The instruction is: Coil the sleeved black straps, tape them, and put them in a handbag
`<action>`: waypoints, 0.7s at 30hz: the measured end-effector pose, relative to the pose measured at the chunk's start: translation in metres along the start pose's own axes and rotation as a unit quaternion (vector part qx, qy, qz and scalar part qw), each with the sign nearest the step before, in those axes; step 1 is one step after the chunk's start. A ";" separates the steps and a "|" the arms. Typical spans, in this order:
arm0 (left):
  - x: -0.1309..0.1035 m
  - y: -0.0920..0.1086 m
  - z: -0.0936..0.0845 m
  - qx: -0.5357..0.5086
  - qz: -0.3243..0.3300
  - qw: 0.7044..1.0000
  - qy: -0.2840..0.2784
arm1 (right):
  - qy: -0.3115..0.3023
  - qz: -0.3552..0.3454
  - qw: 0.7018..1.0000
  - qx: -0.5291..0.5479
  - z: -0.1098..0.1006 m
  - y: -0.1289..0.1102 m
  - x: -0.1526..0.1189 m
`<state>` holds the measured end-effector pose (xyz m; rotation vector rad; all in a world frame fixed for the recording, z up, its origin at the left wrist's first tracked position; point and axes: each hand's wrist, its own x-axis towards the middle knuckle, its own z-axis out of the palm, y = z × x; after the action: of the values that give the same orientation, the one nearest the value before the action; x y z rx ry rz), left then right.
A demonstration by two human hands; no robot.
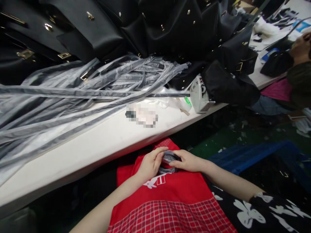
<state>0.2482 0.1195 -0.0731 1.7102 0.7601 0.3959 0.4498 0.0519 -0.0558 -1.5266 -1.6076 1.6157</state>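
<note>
Close to the red apron, both hands hold a coiled dark strap in clear plastic wrap. My left hand is curled around the coil's left side, thumb and fingers pressed to it. From the right, my right hand grips the other side with thumb and fingers. The underside of the coil is hidden by the hands and apron. Beyond them, many similar plastic-wrapped straps lie in a loose heap along the white table.
Black bags with gold-coloured fittings are piled behind the straps. A whitish container stands near the table edge, beside a green object and a blurred-out item. Another person's hand shows at far right. Blue sheeting lies below.
</note>
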 end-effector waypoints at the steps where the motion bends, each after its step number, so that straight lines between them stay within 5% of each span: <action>1: -0.002 0.000 -0.004 -0.004 0.001 1.000 0.002 | 0.010 -0.004 1.000 -0.004 0.002 -0.001 0.000; 9: 0.014 0.023 -0.024 -0.009 0.024 0.997 -0.074 | -0.025 -0.048 0.998 -0.029 -0.004 -0.008 0.017; 14: 0.013 0.003 -0.009 -0.075 -0.114 0.990 0.024 | -0.024 -0.014 0.996 0.087 0.003 0.003 0.018; 17: 0.016 0.003 -0.013 -0.092 -0.125 0.987 0.050 | -0.016 -0.005 0.974 0.224 0.009 0.006 0.021; 21: 0.028 0.019 -0.028 -0.120 -0.097 0.987 -0.047 | -0.023 -0.012 0.951 0.310 0.011 0.007 0.026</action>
<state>0.2564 0.1561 -0.0504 1.4058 0.7707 0.2587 0.4346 0.0676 -0.0750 -1.1320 -0.9798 1.9066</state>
